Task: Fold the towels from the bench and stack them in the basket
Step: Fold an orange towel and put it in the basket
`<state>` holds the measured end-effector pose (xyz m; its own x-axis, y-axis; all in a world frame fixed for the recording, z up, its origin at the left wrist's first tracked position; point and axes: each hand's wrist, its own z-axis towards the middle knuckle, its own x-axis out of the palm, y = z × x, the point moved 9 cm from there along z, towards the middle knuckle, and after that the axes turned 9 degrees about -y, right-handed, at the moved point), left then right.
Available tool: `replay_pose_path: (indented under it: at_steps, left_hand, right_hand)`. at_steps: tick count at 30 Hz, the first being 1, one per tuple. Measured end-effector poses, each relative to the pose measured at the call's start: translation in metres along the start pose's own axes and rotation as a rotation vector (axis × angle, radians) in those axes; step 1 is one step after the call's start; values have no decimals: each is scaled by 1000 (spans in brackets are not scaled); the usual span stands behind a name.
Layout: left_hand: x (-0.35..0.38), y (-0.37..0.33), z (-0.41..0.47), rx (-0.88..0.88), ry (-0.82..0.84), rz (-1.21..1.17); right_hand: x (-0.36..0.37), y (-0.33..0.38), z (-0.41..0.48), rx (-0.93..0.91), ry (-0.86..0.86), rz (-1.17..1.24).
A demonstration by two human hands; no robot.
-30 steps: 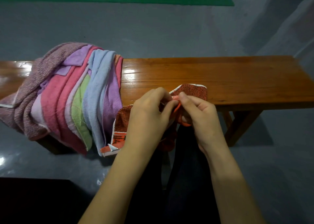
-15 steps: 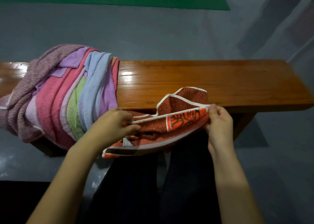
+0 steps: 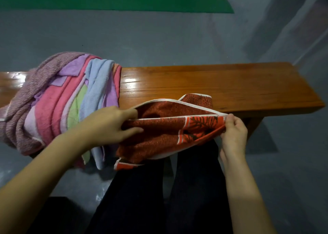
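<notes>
A: Which step is this?

B: I'd judge it the start of a fold on one towel. The red patterned towel [image 3: 170, 127] is stretched between both hands at the near edge of the wooden bench [image 3: 230, 84], part of it lying on the bench top, the rest hanging over the person's dark-clothed legs.

A: How is it held?

B: The right hand [image 3: 233, 132] pinches the white-trimmed edge at the right end, thumb against fingers. The left hand [image 3: 110, 125] grips the left end, thumb on top and fingers curled under the cloth.

A: And its lie?

B: The long axis runs left to right, along the bench, with the orange printed band toward the right end.

A: What does the next move call for?

B: Probably pulling the edge taut and level, then bringing the ends together. The pile of pastel towels [image 3: 58, 100] waits on the bench's left part. No basket is in view.
</notes>
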<state>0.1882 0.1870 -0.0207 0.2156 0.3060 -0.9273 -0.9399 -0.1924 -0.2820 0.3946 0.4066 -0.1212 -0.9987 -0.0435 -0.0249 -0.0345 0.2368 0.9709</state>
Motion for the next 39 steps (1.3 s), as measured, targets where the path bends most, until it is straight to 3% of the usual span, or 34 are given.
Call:
replay_pose_path:
  at_steps: [3,6,11,18,21,26,29,32,36,39]
  left_hand:
    - [2,31,-8,10,47,102]
    - [-15,33,-14,115,-20,117]
    - [-44,30,-15,136,-197,280]
    - [-44,40,-11,6,-170,493]
    - [-35,56,-8,-204,-37,583]
    - [-70,56,-3,-366,-274,328]
    - [-112,45,12,-291,-449,171]
    - [-154,30,30,-196,-548,193]
    - [-206,30,49,-211,-599,277]
    - [-236,41,54,-324,-692,-215]
  right_hand:
    - [-4,-5,2,-11,-23,4]
    - [-8,-10,6,-14,-43,7]
    - [-8,-11,8,-33,-56,-14]
    - [-1,5,6,-131,-51,-9]
    - [3,14,3,-154,-34,-10]
    - [3,37,3,-177,-35,36]
    - [15,79,6,-237,-9,90]
    - [36,138,10,-313,9,150]
    - [54,234,10,-436,2,198]
    - [58,291,2,-554,-7,206]
